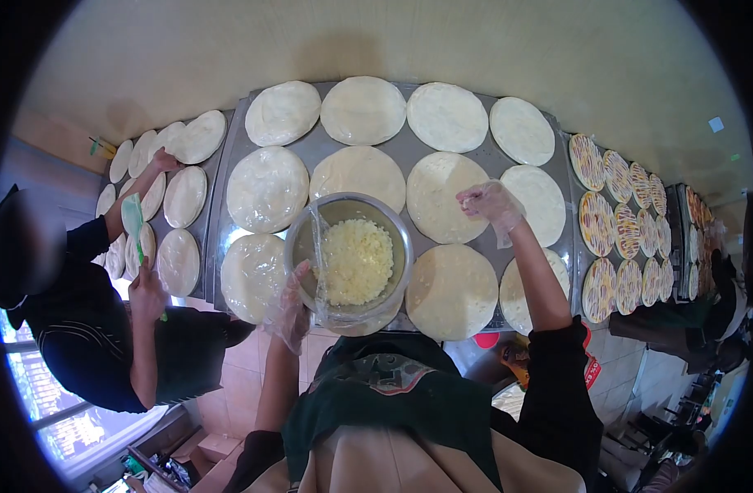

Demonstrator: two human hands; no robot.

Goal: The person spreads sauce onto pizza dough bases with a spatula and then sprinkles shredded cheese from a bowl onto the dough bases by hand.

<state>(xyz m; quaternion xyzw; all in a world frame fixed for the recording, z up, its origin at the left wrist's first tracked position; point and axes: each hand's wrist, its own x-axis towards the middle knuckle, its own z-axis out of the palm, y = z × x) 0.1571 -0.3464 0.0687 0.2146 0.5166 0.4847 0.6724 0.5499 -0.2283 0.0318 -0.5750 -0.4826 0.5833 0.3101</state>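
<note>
A metal bowl (405,238) of grated pale-yellow cheese (356,263) is held over the near dough rounds. My left hand (290,312), in a clear plastic glove, grips the bowl's left side, with plastic film draped across the rim. To the right, my gloved right hand (491,205) hovers above a dough round (442,197) with fingers curled together; what they hold, if anything, is too small to make out. Small pale bits dot the nearest round (452,292). Other rounds, such as a glossy one (267,189) at the left, lie in rows on the metal tray.
At left, a co-worker (89,304) holds a green-handled brush (136,230) over more dough rounds. Rounds with striped topping (596,222) lie on trays at right, with another person (680,329) beyond. Under the tray's near edge is a red-and-orange package (590,361).
</note>
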